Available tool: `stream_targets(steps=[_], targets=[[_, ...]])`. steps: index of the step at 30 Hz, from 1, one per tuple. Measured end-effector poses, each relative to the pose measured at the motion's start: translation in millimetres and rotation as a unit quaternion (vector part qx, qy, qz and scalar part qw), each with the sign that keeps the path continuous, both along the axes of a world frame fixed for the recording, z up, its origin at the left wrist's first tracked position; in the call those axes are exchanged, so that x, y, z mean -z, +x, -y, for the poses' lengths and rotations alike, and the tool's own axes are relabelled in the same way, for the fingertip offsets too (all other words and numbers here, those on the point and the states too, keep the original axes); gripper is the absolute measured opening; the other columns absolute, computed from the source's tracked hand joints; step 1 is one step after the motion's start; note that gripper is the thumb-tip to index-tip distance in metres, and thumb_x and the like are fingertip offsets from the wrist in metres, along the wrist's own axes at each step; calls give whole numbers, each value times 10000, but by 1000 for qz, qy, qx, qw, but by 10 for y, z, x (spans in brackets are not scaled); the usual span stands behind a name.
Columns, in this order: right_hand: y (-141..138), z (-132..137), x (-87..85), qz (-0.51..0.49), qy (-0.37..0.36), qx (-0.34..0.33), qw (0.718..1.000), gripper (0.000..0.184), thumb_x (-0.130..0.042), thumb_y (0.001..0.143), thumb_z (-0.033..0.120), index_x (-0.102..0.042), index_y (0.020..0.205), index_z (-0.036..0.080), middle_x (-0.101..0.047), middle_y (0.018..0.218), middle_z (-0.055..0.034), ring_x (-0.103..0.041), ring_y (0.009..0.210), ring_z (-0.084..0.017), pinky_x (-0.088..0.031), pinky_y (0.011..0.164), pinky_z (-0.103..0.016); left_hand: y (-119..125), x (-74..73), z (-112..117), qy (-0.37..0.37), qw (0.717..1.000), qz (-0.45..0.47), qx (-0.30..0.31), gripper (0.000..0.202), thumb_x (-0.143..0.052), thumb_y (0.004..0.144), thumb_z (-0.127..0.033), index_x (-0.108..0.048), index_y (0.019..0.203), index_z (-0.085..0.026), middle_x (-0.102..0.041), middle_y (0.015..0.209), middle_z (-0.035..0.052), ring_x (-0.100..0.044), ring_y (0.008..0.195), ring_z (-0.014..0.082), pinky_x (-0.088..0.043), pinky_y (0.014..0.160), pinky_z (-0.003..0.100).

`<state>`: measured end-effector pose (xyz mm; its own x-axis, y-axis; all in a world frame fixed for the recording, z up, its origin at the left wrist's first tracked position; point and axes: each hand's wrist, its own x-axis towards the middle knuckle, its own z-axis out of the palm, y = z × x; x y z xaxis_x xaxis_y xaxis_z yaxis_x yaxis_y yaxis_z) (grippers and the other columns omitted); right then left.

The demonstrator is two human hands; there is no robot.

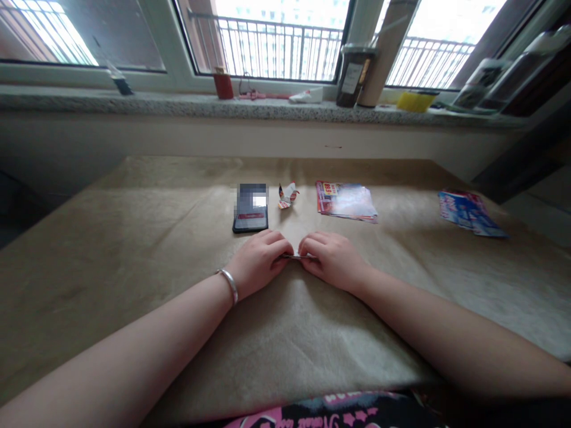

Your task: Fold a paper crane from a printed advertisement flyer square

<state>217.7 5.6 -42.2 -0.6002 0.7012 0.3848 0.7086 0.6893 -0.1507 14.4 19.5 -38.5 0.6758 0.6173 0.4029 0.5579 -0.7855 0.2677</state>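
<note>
My left hand (261,261), with a silver bracelet on its wrist, and my right hand (332,258) rest side by side on the brown paper-covered table (134,249). Both have fingers curled down and pressed on a small folded piece of paper (298,256), of which only a thin edge shows between them. Just beyond the hands lie a dark phone (250,209), a small folded paper figure (286,195) and a stack of printed paper sheets (345,201).
More printed sheets (468,213) lie at the table's far right. The stone windowsill (178,106) behind holds a red cup (223,84), a dark jar (353,76), a yellow box (414,101) and bottles (499,77).
</note>
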Motion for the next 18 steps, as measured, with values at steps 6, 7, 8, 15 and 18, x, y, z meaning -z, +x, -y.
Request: stream_targets(steps=[6, 7, 8, 15, 18], targets=[[13, -22, -3, 59, 58, 11, 997, 82, -484, 849, 206, -565, 833, 208, -629, 877, -48, -518, 800, -182, -363, 671, -288, -4, 0, -9, 11, 1000, 1, 19, 144, -507, 845, -176, -632, 917, -173, -625, 908, 57, -537, 848, 168, -465, 776, 291], [15, -28, -3, 59, 56, 7, 997, 84, -484, 847, 203, -566, 829, 209, -625, 872, -49, -512, 799, -183, -364, 674, -288, -6, -2, -10, 12, 1000, -3, 21, 155, -499, 846, -171, -636, 918, -178, -628, 906, 56, -540, 845, 167, -467, 777, 295], [17, -33, -3, 56, 52, 2, 997, 87, -484, 845, 198, -566, 821, 208, -621, 863, -50, -507, 798, -183, -367, 679, -289, -8, -4, -12, 13, 1000, -8, 23, 164, -493, 844, -164, -640, 913, -183, -630, 902, 55, -543, 840, 166, -468, 776, 299], [52, -55, -12, 19, -8, -63, 998, 84, -492, 837, 187, -574, 835, 203, -617, 876, -58, -514, 833, -188, -413, 738, -297, -10, -21, -16, 16, 999, -33, 29, 129, -520, 839, -186, -647, 857, -190, -635, 862, 43, -553, 815, 162, -464, 761, 295], [70, -48, -22, 15, -26, -78, 996, 77, -515, 825, 210, -588, 848, 197, -628, 899, -61, -529, 840, -191, -428, 740, -304, -3, -33, -7, 14, 999, -40, 28, 119, -529, 840, -194, -647, 845, -186, -633, 859, 46, -557, 817, 166, -462, 762, 295]])
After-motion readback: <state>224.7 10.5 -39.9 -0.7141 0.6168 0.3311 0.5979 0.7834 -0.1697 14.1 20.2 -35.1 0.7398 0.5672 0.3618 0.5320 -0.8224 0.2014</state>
